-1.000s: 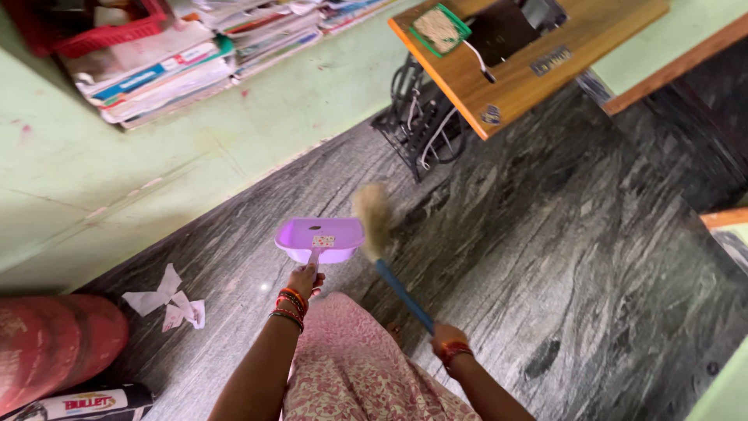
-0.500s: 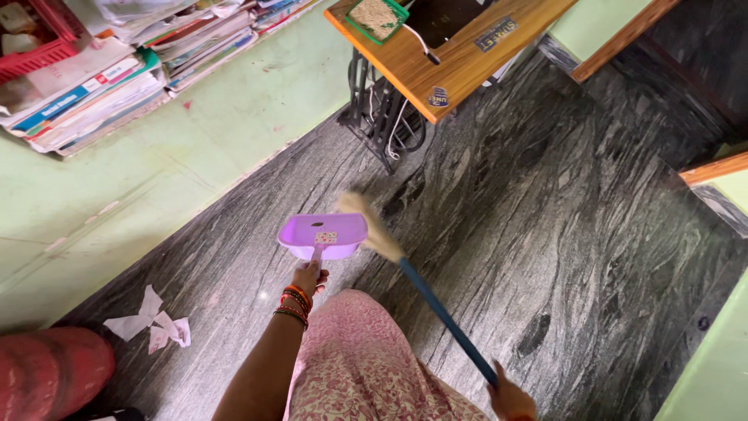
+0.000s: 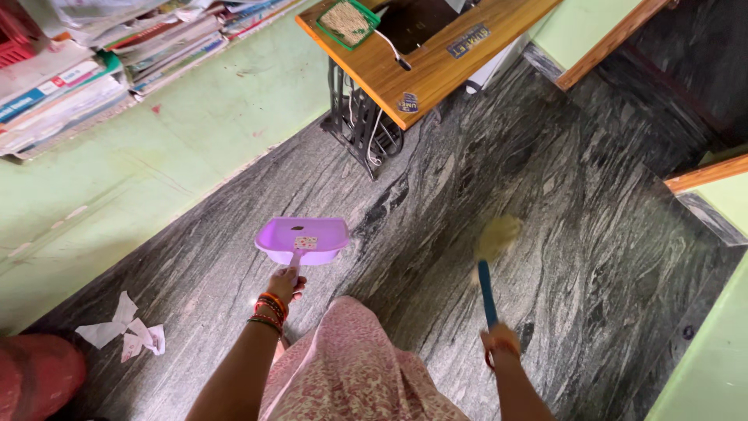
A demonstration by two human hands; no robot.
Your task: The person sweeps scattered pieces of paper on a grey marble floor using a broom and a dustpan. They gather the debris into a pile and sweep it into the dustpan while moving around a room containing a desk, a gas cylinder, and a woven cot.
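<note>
Nearby, crumpled white paper scraps (image 3: 125, 331) lie on the dark stone floor (image 3: 592, 234), and a wooden sewing table (image 3: 436, 58) stands ahead. My left hand (image 3: 285, 282) grips the lilac dustpan (image 3: 302, 238), resting low on the floor. My right hand (image 3: 499, 343) clamps the blue-handled broom (image 3: 487, 273), its bristles blurred.

We've got a lilac plastic dustpan (image 3: 302, 238) sitting low on the dark streaked floor, mouth facing away from us. Our broom (image 3: 489, 265) has a blue handle and blurry straw-coloured bristles, well right of it.
</note>
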